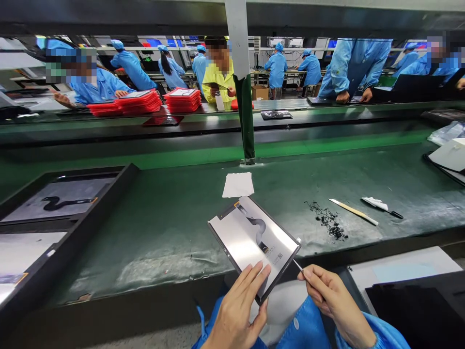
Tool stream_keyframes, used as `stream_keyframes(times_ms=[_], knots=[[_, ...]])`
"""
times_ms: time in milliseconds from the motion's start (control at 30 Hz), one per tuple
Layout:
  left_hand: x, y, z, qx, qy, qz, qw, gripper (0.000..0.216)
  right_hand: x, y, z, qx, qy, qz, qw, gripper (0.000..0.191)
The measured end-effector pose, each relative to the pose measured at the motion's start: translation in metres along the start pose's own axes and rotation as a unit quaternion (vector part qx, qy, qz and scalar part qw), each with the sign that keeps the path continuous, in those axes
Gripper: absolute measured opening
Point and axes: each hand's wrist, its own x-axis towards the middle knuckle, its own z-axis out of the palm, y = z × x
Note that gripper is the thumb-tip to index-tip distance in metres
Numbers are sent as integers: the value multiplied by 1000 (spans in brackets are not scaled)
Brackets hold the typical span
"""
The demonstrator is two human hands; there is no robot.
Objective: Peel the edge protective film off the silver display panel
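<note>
My left hand [238, 310] holds a flat grey display panel [247, 237] by its near edge, fingers lying on its back. A black ribbon cable [258, 230] runs down the panel's back. My right hand [332, 298] is pinched on a thin pointed tool [298, 265] whose tip touches the panel's right corner. The panel is tilted, above the near edge of the green bench [163, 223].
A white paper square [238, 184], a pile of black scraps [329, 222], a pale stick [353, 212] and a small knife [383, 207] lie on the bench. A black tray with panels [54, 208] stands left. A post [244, 97] rises behind; workers in blue stand beyond the conveyor.
</note>
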Motion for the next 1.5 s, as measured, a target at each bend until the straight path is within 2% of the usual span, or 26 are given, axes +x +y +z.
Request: stream_keyframes(times_ms=[433,733,1133,1500], knots=[[-1,-2,1,9,2,10,1000,49,7,-26,-25,-8,74,-57,996,58],[-3,-4,3,10,14,19,1000,51,18,-60,-38,-5,124,-65,990,67],[-4,-6,3,21,2,20,1000,53,36,-86,-68,12,160,-135,978,62],[-3,-7,5,25,21,30,999,53,57,-109,-95,32,182,-195,963,56]])
